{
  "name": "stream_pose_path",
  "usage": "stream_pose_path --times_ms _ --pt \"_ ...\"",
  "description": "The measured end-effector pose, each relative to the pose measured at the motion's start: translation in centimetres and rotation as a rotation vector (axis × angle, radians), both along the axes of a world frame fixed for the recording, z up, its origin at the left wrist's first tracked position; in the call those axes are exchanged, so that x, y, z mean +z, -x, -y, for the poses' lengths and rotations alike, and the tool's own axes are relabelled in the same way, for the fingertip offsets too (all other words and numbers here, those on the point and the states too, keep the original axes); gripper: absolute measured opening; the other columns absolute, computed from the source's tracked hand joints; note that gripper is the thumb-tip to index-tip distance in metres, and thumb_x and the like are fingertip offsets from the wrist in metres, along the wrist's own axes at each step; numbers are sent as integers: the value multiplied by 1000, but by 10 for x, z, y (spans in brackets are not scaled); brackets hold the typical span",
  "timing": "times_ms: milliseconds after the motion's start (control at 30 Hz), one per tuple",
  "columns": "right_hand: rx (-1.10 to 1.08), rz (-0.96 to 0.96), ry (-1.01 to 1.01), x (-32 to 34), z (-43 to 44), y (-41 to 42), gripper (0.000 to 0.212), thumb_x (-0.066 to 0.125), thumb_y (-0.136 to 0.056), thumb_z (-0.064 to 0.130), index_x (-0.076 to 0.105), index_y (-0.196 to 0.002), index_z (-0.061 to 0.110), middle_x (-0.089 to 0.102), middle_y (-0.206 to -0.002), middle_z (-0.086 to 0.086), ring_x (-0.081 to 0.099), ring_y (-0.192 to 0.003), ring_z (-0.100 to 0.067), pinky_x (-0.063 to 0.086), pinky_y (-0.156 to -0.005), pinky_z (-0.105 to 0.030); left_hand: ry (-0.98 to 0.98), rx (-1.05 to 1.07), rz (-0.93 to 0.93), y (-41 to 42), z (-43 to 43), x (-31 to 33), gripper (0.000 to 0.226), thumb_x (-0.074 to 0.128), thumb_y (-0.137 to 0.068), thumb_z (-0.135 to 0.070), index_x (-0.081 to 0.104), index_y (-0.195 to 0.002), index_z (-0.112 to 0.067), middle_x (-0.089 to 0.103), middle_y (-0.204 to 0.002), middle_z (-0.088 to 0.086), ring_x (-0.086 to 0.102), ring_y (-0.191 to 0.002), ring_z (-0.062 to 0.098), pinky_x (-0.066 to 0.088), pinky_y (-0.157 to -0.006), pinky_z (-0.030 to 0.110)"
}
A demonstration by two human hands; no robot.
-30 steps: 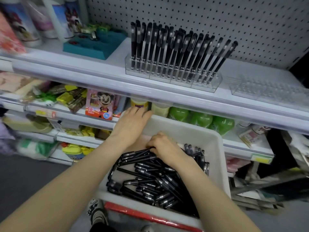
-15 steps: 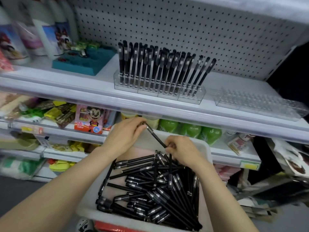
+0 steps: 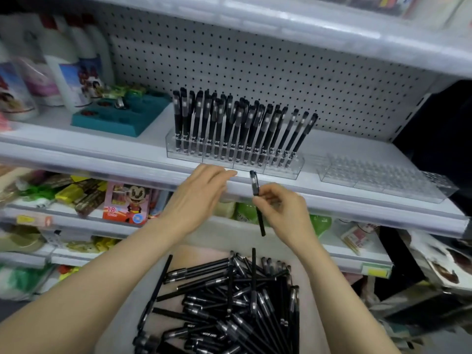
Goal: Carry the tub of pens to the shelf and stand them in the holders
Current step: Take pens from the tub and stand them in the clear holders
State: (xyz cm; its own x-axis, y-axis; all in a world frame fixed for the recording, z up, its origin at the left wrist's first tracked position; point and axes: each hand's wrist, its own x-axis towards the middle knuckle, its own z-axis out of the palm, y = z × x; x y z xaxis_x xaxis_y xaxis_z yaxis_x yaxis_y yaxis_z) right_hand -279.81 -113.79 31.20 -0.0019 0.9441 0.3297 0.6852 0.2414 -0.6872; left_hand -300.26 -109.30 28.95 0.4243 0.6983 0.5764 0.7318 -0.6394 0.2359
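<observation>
Dozens of black pens (image 3: 229, 302) are seen heaped loose in a white tub (image 3: 122, 328), crossed over one another, low in the view between the two forearms. One pen (image 3: 254, 185) is pinched in the curled fingers of the right hand (image 3: 283, 210). It is held nearly upright, cap end up, above the tub and in front of the shelf (image 3: 102, 149) edge. The left hand (image 3: 201, 198) is held just beside it at the shelf's front edge, fingers relaxed and slightly spread, nothing gripped; whether the edge is touched cannot be told.

On the shelf, a clear holder (image 3: 235, 162) is packed with a row of standing pens (image 3: 242, 126), most upright and those at the right end tilted rightward. A second clear holder (image 3: 383, 177), dotted with holes, is set further right, apart from the first. A teal tray (image 3: 120, 118) with small items in its pockets is placed to the left, with white bottles (image 3: 63, 72) behind it. Coloured packets (image 3: 84, 195) are stacked on the lower shelves.
</observation>
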Motion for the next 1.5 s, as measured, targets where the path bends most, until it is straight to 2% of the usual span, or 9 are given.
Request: stream_pose_path --times_ms 133,333,500,700,933,1100,1233,1333,1500 --pt "-128 -170 -169 51 -19 -21 10 66 -91 24 66 -99 18 67 -85 8 64 -80 -10 58 -76 -32 -121 157 -142 6 -26 19 63 67 -85 -2 45 -142 -13 47 -140 12 42 -129 29 40 -106 42" --pt "-273 -250 -358 84 -58 -29 11 63 -92 26 66 -96 16 71 -82 2 69 -78 -19 58 -76 -43 -141 227 -222 8 -46 19 55 62 -92 -21 44 -143 -10 48 -139 18 41 -129 36 34 -110 50" --pt "-286 -221 -332 85 -82 -23 12 64 -93 24 67 -100 16 71 -83 1 69 -78 -16 59 -76 -41 -174 225 -214 7 -47 18 53 62 -91 -21 48 -140 -8 50 -136 18 44 -124 37 35 -109 51" --pt "-279 -7 -176 66 -92 -18 18 62 -95 25 69 -103 10 71 -84 -2 68 -82 -20 56 -80 -37 -179 225 -197 8 -47 15 53 62 -90 -22 48 -140 -9 49 -135 17 41 -124 35 35 -109 50" --pt "-289 20 -133 57 -95 -15 19 63 -94 25 70 -102 9 72 -85 -3 67 -82 -21 56 -82 -41 -154 233 -191 6 -48 13 54 62 -90 -21 45 -141 -10 48 -137 16 41 -126 35 34 -109 50" --pt "-305 -18 -163 55 -79 -13 26 65 -92 20 66 -116 10 69 -91 3 65 -86 -13 54 -85 -27 -122 190 -172 10 -41 15 58 59 -93 -19 40 -146 -11 42 -145 16 35 -136 34 26 -116 49" --pt "-295 -85 -227 36 -39 -7 15 67 -91 18 65 -106 19 64 -85 14 59 -77 1 49 -73 -11 -108 166 -60 19 -11 0 43 60 -92 -15 53 -134 -9 50 -135 14 43 -127 31 42 -103 42" --pt "-177 -9 -83 2 -9 9 7 70 -88 17 69 -93 21 66 -80 14 61 -75 0 51 -74 -19 -71 136 -30 27 12 -23 28 64 -89 -17 66 -116 -10 60 -114 9 54 -103 28 52 -79 39" --pt "20 397 372 -57 13 32 12 71 -85 25 74 -94 17 72 -90 0 66 -90 -21 52 -85 -33 55 165 -178 36 21 -64 34 65 -88 -17 66 -121 -12 62 -117 10 57 -102 33 52 -85 44"
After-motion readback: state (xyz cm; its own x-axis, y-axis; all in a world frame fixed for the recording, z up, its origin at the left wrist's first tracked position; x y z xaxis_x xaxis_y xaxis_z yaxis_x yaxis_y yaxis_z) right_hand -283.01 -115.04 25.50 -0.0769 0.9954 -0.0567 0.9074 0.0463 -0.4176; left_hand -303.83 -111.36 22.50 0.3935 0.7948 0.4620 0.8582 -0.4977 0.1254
